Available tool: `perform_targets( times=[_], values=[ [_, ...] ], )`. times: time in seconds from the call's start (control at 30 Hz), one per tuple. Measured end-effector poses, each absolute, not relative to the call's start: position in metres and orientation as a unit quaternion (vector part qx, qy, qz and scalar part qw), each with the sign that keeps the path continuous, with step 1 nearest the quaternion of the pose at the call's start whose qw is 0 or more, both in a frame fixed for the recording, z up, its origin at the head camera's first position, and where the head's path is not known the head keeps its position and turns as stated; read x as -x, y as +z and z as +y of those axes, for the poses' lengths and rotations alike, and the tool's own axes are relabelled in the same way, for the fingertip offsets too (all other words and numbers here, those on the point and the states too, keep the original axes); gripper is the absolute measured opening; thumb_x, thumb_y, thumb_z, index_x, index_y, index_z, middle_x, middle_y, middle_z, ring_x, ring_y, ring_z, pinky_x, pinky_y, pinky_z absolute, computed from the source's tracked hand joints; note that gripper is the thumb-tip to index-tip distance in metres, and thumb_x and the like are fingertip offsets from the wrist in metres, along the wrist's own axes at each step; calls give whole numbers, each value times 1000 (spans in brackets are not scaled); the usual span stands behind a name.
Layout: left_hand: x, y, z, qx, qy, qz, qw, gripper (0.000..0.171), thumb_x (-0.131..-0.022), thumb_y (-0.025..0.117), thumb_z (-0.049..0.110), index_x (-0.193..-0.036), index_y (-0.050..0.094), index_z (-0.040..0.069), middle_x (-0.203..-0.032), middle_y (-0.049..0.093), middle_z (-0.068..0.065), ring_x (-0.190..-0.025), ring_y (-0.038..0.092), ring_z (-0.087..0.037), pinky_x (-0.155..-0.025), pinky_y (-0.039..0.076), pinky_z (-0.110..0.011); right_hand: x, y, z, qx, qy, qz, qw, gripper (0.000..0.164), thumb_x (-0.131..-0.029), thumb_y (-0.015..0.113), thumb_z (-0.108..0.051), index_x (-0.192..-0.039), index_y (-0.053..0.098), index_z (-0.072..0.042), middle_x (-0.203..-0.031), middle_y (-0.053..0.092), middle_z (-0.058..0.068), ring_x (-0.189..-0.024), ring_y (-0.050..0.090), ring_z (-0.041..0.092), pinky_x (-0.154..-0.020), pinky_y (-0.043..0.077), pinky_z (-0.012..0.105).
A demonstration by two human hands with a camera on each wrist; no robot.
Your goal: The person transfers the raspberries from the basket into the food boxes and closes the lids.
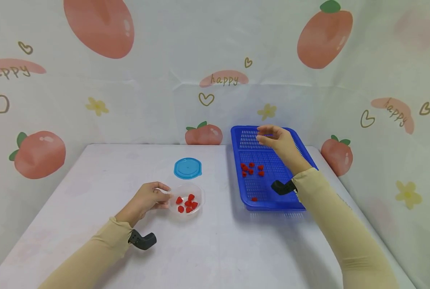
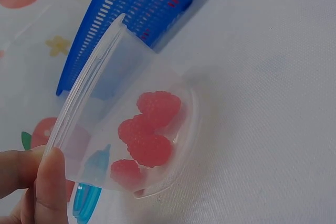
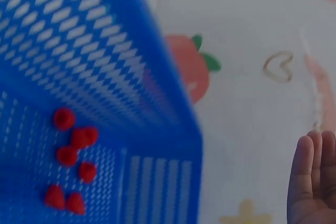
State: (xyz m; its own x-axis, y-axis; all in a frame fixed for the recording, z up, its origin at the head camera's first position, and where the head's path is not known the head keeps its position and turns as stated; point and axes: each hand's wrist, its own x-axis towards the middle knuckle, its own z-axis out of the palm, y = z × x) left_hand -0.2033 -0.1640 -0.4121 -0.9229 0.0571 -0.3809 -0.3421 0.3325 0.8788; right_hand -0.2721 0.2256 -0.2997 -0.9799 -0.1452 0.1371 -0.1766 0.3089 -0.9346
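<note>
My left hand [image 1: 147, 200] pinches the rim of a clear plastic bowl [image 2: 100, 72] between thumb and fingers. Inside the bowl lie several red raspberries [image 1: 188, 203], seen larger through its wall in the left wrist view. Over the back part of a blue plastic basket [image 1: 238, 180] hovers my right hand [image 1: 281, 142], its fingers extended and nothing visible in them. More raspberries [image 3: 66, 156] lie on the basket floor, mostly grouped toward its left side, with a single raspberry [image 1: 254, 199] near the front.
A blue round lid [image 1: 188, 168] lies flat on the table just behind the bowl. The white-covered table [image 1: 207, 257] meets a printed fabric backdrop [image 1: 157, 96] at the back and sides. The basket's raised walls stand to the right of the bowl.
</note>
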Motion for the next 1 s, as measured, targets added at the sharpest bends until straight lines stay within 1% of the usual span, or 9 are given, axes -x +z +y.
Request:
perform_targets(
  times=[0.07, 0.13, 0.3, 0.37, 0.47, 0.53, 0.63, 0.8, 1.0],
  values=[
    [203, -412, -164, 88, 570, 798, 174, 37, -88, 69, 11, -119, 54, -3, -82, 64, -8, -65, 60, -14, -64, 57, -22, 279, -306, 234, -86, 577, -812, 9, 39, -93, 65, -26, -127, 57, -9, -117, 58, 1, -104, 59, 10, -91, 51, 22],
    [204, -412, -164, 90, 570, 798, 172, 36, -88, 69, 11, -118, 54, -2, -81, 63, -7, -65, 60, -14, -63, 57, -22, 286, -313, 242, -78, 568, -819, 6, 42, -94, 64, -26, -129, 55, -6, -120, 57, 4, -103, 59, 8, -92, 52, 23],
    [203, -412, -163, 89, 568, 801, 171, 36, -88, 69, 11, -118, 54, -3, -83, 63, -9, -66, 60, -14, -63, 57, -22, 299, -330, 258, -58, 540, -839, -10, 48, -96, 61, -24, -134, 50, 3, -127, 53, 14, -105, 57, 10, -102, 49, 36],
    [202, -411, -163, 90, 567, 801, 170, 36, -88, 69, 11, -118, 54, -3, -83, 64, -9, -66, 60, -14, -63, 57, -22, 302, -337, 262, -49, 530, -846, -23, 49, -96, 61, -22, -134, 48, 5, -130, 51, 17, -110, 57, 16, -104, 46, 41],
    [201, -410, -163, 88, 565, 802, 170, 37, -88, 69, 10, -119, 54, -3, -82, 63, -9, -66, 60, -14, -62, 57, -23, 306, -347, 269, -40, 517, -854, -48, 48, -97, 60, -20, -135, 47, 7, -133, 50, 21, -117, 55, 28, -104, 45, 42],
    [201, -409, -162, 89, 565, 803, 169, 37, -88, 69, 11, -119, 54, -3, -81, 63, -8, -65, 60, -14, -62, 57, -23, 306, -352, 273, -39, 514, -855, -64, 48, -97, 59, -19, -135, 46, 8, -135, 49, 23, -123, 51, 36, -105, 44, 43],
    [201, -409, -163, 87, 563, 804, 171, 38, -88, 69, 11, -120, 54, -3, -80, 63, -7, -66, 60, -14, -62, 57, -22, 308, -357, 279, -39, 517, -852, -80, 49, -98, 58, -18, -136, 44, 9, -137, 47, 26, -127, 47, 42, -106, 42, 45],
    [201, -409, -162, 85, 564, 803, 172, 37, -89, 69, 11, -119, 54, -3, -82, 63, -8, -66, 59, -14, -63, 57, -23, 311, -366, 286, -25, 507, -856, -102, 49, -98, 57, -17, -138, 43, 8, -138, 46, 28, -128, 46, 43, -107, 40, 48],
    [202, -410, -163, 86, 562, 805, 170, 35, -89, 68, 11, -118, 55, -3, -81, 63, -7, -67, 59, -15, -63, 57, -22, 315, -377, 288, -15, 489, -862, -131, 47, -98, 57, -15, -135, 44, 10, -136, 48, 29, -125, 51, 42, -104, 44, 45]
  ],
)
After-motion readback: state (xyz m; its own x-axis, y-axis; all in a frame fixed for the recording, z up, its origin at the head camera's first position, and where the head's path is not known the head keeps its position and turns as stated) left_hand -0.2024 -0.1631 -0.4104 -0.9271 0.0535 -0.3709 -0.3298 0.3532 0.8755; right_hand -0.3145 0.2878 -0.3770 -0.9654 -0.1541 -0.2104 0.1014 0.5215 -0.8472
